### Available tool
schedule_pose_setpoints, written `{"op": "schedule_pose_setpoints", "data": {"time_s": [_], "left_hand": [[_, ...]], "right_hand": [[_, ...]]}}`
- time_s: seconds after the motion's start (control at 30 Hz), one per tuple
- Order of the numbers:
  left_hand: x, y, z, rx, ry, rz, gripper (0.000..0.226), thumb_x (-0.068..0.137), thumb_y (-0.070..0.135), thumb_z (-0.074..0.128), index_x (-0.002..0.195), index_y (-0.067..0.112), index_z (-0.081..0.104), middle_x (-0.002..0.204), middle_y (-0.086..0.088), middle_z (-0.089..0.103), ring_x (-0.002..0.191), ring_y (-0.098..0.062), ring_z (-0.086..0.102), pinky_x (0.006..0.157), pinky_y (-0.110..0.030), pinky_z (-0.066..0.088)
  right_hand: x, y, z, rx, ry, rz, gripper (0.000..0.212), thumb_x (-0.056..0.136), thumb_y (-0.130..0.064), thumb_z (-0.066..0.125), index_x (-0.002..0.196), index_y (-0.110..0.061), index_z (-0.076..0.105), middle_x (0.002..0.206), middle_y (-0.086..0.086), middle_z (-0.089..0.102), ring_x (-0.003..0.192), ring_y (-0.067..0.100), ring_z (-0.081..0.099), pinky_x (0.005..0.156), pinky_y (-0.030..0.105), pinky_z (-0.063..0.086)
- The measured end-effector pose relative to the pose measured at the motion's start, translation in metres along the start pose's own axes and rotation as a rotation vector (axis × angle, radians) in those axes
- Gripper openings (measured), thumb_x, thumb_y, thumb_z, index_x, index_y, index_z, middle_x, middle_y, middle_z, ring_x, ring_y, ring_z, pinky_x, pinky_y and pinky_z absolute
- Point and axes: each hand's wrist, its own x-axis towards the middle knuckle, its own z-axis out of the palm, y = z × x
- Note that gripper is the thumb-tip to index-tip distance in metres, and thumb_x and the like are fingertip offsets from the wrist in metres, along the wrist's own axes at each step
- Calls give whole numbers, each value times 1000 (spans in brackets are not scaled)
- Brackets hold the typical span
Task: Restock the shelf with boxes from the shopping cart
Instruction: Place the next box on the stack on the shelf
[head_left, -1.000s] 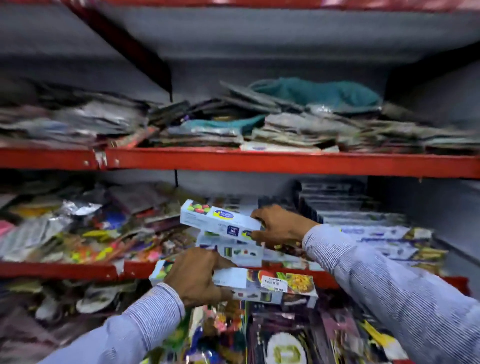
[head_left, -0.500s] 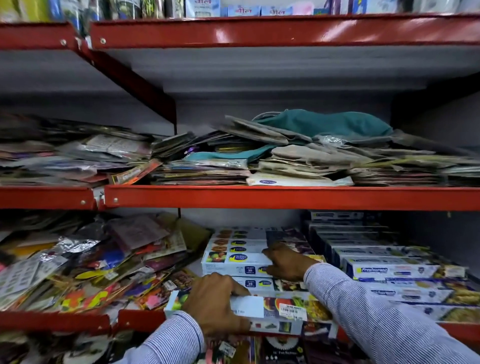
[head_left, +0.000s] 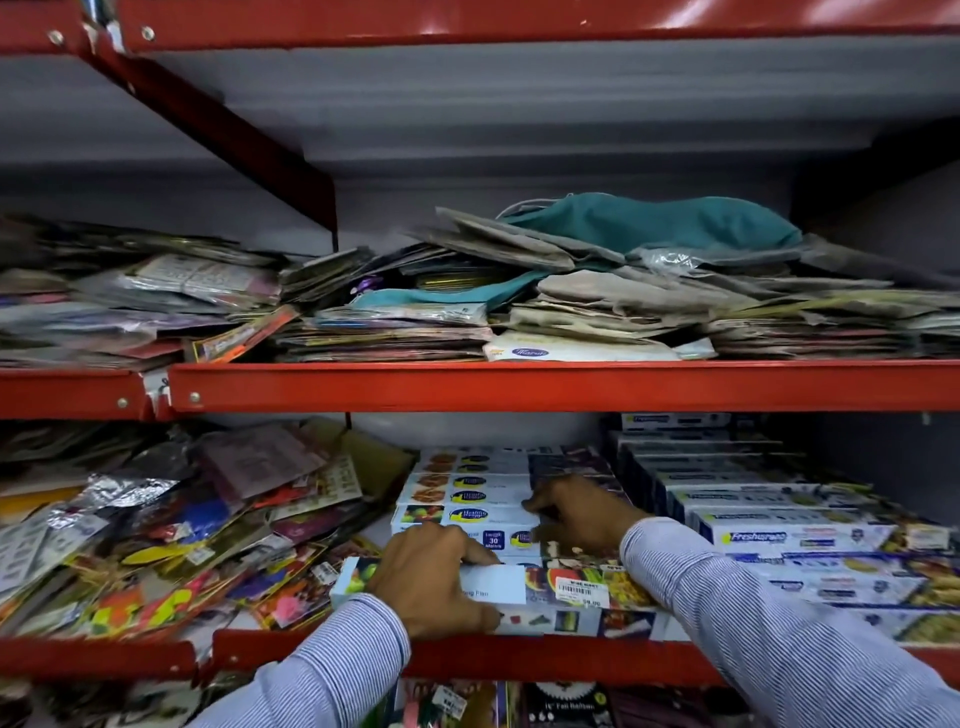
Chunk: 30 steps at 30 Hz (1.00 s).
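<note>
Now both hands settle boxes on the lower shelf (head_left: 519, 662).

Left hand (head_left: 434, 582) clasps the front box (head_left: 571, 592) at the shelf lip, probably to line it up; right hand (head_left: 576, 512) lies with loose fingers on the stacked boxes (head_left: 467, 499) behind, steadying them.

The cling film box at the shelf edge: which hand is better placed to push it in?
Left. The left hand already grips the cling film box; the right hand rests on the stacked boxes behind.

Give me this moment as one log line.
phase: shelving | left hand: on front box | right hand: on stacked box | shelf: lower
</note>
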Motion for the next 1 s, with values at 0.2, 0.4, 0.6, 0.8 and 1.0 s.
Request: {"op": "schedule_pose_setpoints", "data": {"time_s": [0.2, 0.4, 0.6, 0.8, 1.0], "left_hand": [[34, -5, 11, -1, 55, 12, 60, 63, 59, 74, 117, 34, 68, 116, 15, 70, 94, -8, 68, 77, -19, 51], [48, -15, 42, -65, 132, 16, 61, 66, 54, 70, 120, 26, 66, 103, 8, 57, 103, -15, 53, 82, -32, 50], [43, -23, 69, 5, 254, 87, 55, 78, 59, 51, 122, 30, 64, 120, 12, 61, 118, -15, 45, 99, -41, 39], [46, -28, 78, -72, 225, 115, 64, 80, 67, 40, 133, 34, 54, 140, 13, 53, 130, -10, 42, 110, -32, 32], [46, -27, 79, -56, 223, 125, 61, 83, 66, 41, 134, 34, 53, 142, 11, 51, 133, -10, 41, 113, -34, 28]], "right_hand": [[8, 5, -16, 85, -124, 97, 44, 88, -41, 64, 128, -21, 62, 141, -2, 57, 128, 17, 54, 110, 29, 39], [-7, 5, -10, 134, -50, 50, 34, 100, -30, 48, 117, -10, 68, 133, 6, 63, 121, 24, 58, 92, 20, 40], [-28, -2, 25, 96, 202, -2, 41, 98, -49, 30, 100, -19, 56, 98, 11, 71, 86, 32, 64, 74, 40, 52], [-32, -3, 40, 88, 304, 39, 51, 101, -46, 24, 138, -19, 47, 143, 4, 54, 124, 27, 56, 100, 36, 47], [-32, 0, 41, 75, 293, 11, 50, 103, -42, 25, 141, -18, 45, 148, 4, 49, 130, 24, 51, 107, 33, 42]]}}
